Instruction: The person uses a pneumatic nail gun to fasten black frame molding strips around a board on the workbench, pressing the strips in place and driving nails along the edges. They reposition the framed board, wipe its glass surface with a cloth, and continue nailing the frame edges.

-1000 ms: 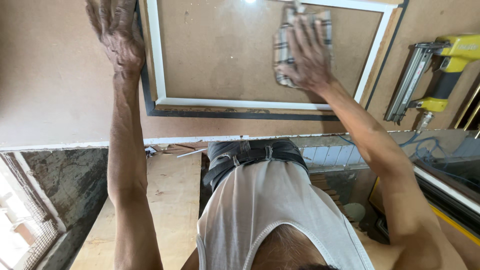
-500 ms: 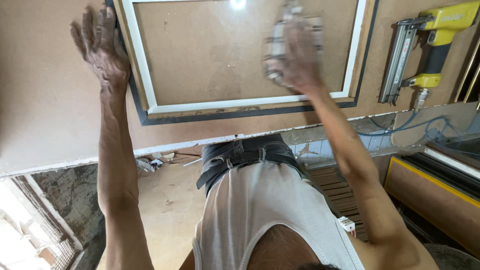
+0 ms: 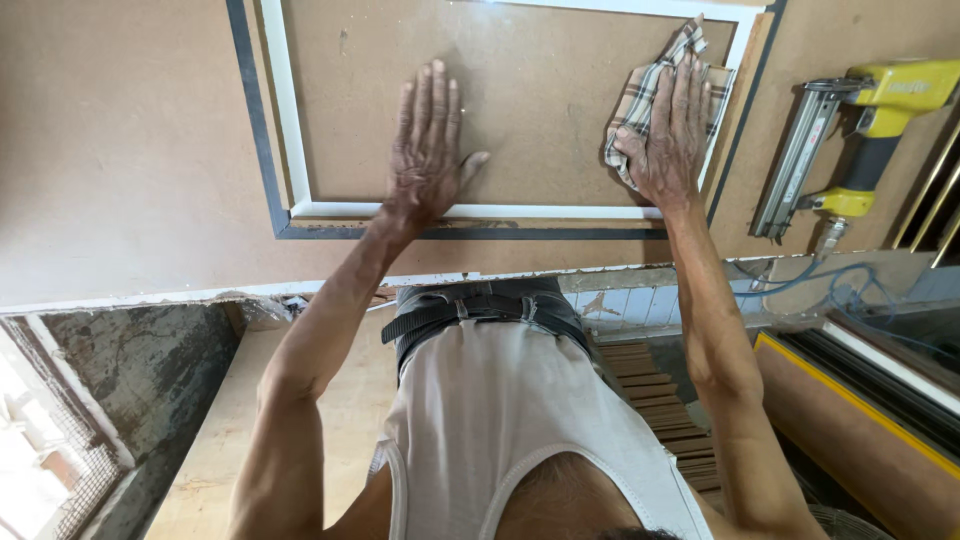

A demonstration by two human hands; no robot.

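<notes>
- Centrally, the left hand [image 3: 428,150] lies flat and open, palm down, fingers together and thumb spread, on the brown backing board [image 3: 520,90]; it grasps nothing, and its wrist crosses the white frame [image 3: 290,130] at the near rail.
- Right hand [image 3: 668,130]: spread over a checked cloth [image 3: 640,100], pressing it onto the board at the frame's right corner; fingers extended rather than clenched, the cloth bunched beneath the palm and showing past the fingertips.
- Frame: white moulding with a dark outer border, lying face down on the pale brown worktable [image 3: 120,150]; the board sits inside it.
- Yellow nail gun [image 3: 850,140]: resting on the table to the right of the frame, apart from both hands, its blue air hose [image 3: 830,285] trailing over the table edge.
- Below the table edge: stacked wooden strips [image 3: 665,410] beside the person's waist.
</notes>
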